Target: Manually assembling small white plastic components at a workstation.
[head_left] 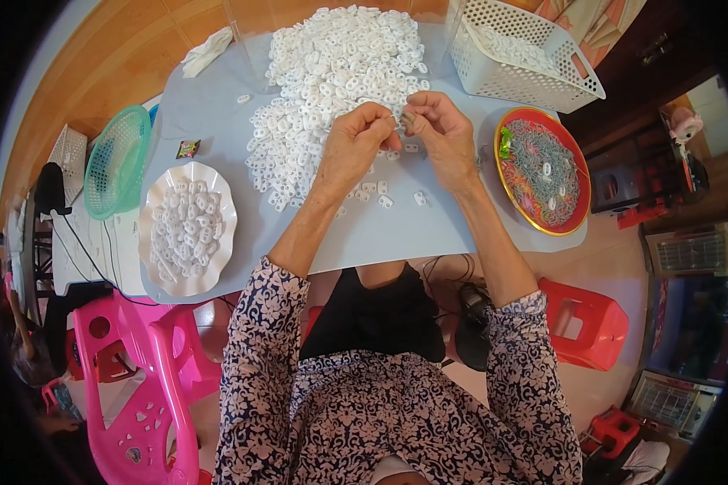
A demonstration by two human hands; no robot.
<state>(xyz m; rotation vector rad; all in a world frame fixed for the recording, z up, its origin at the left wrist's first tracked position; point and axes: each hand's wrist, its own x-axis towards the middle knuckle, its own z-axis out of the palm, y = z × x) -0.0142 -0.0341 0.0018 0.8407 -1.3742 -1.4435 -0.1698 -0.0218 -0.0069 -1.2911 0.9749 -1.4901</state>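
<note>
My left hand and my right hand meet over the table, fingertips almost touching. Thumb and forefinger of the left are closed on a small white plastic piece, mostly covered by the fingers. The right pinches too, but what lies between its fingertips is too small to make out. Just beyond and left of them spreads a big heap of white oval pieces with holes. A few loose pieces lie below the hands. To the right, a red gold-rimmed tray holds many thin grey metal parts and a couple of white pieces.
A scalloped white dish of white pieces stands at the table's left. At the back right is a perforated white basket with more. A small wrapper, green basket, pink chair and red stool surround the grey table.
</note>
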